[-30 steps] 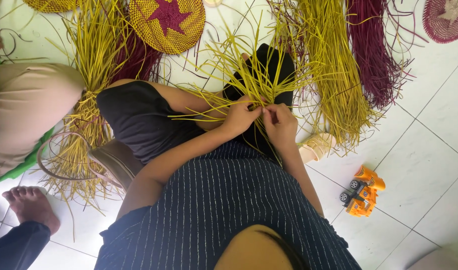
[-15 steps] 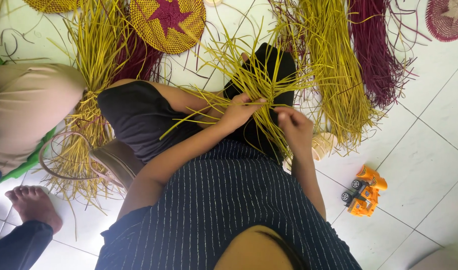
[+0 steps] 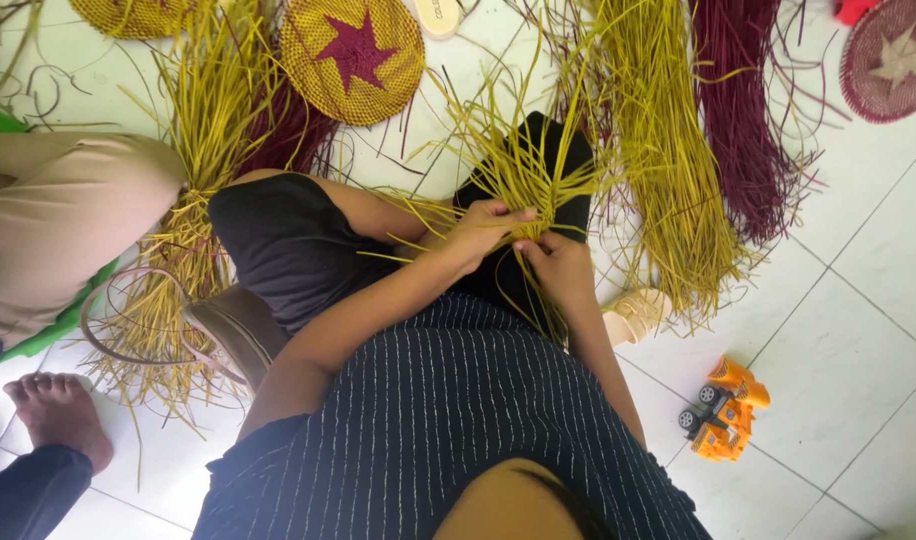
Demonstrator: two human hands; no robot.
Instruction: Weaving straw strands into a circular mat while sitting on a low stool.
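Both hands meet over the person's lap at the middle of the view: the left hand and the right hand have their fingers pinched on a bunch of yellow straw strands that fans out from the grip toward twelve o'clock, its long axis running roughly six to twelve. At twelve o'clock lies a round woven mat, yellow with a dark red star. At one o'clock a long yellow bundle and a dark red bundle lie side by side on the tiled floor. At four o'clock stands an orange toy truck, with bare tiles around it. At nine o'clock another person's bent knee crowds the left edge.
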